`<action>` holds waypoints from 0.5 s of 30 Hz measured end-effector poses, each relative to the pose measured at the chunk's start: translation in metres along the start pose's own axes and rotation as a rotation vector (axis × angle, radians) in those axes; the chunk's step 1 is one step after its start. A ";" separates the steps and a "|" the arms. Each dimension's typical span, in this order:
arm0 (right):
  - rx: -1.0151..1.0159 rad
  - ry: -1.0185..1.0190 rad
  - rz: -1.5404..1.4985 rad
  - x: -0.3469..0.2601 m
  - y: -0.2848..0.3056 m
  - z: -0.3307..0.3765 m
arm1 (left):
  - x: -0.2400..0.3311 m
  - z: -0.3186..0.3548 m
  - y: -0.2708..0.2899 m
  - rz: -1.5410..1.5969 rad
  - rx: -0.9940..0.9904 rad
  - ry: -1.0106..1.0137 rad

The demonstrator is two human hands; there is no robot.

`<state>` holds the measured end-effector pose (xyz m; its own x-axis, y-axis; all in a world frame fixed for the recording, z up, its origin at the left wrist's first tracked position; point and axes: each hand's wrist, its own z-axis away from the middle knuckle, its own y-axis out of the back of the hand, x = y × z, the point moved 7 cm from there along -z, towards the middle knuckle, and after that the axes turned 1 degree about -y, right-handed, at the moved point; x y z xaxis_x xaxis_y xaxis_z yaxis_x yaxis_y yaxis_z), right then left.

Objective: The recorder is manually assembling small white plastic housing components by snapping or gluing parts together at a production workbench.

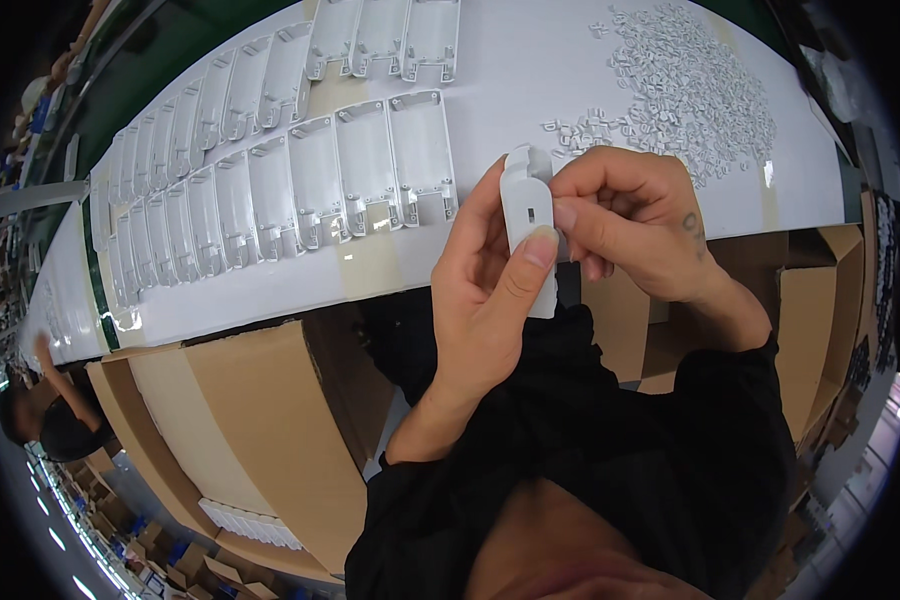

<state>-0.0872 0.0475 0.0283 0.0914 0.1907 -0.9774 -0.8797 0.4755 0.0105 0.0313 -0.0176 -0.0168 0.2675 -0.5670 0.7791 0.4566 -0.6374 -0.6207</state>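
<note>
My left hand [485, 290] grips a white plastic housing [530, 215], held on edge above the table's near side. Its thumb presses on the narrow face, just below a small dark slot. At the housing's upper right, my right hand [635, 220] has thumb and fingers pinched together against the edge. Whatever lies between those fingertips is hidden. Beyond the right hand spreads a heap of small white plastic clips [685, 85], with a few loose ones close to the fingers.
Two rows of open white housings [365, 160] stand on the white table [300, 285] at left. Cardboard boxes [260, 420] sit below the near edge, left and right; the left one holds white parts [250, 525]. Another person [60, 420] is at the far left.
</note>
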 end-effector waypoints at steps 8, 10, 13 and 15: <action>-0.082 0.091 -0.044 -0.002 0.001 -0.001 | 0.003 -0.005 -0.007 0.035 -0.105 0.032; -0.074 0.108 -0.074 -0.001 0.003 -0.001 | 0.001 -0.006 -0.008 0.049 -0.117 0.064; -0.069 0.127 -0.101 -0.002 0.006 0.000 | 0.000 -0.008 -0.010 0.064 -0.130 0.091; -0.069 0.126 -0.123 -0.004 0.006 0.002 | 0.002 -0.009 -0.011 0.033 -0.127 0.081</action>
<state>-0.0918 0.0515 0.0325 0.1448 0.0238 -0.9892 -0.8959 0.4275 -0.1209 0.0189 -0.0169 -0.0091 0.2087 -0.6258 0.7515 0.3363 -0.6757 -0.6560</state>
